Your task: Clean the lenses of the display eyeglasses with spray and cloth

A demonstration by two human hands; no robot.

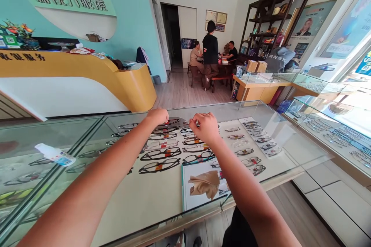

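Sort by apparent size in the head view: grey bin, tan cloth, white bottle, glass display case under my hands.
1. Glass display case
2. Tan cloth and white bottle, too alike to rank
3. Grey bin, farthest away

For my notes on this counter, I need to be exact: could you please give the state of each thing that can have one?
Left hand: fingers curled, grip unclear
Right hand: fingers bent, grip unclear
Eyeglasses: set out in rows
Display case: holding eyeglasses; open or shut unclear
Brown cloth: crumpled
White bottle: lying on its side
Back doorway: open
Grey bin: upright
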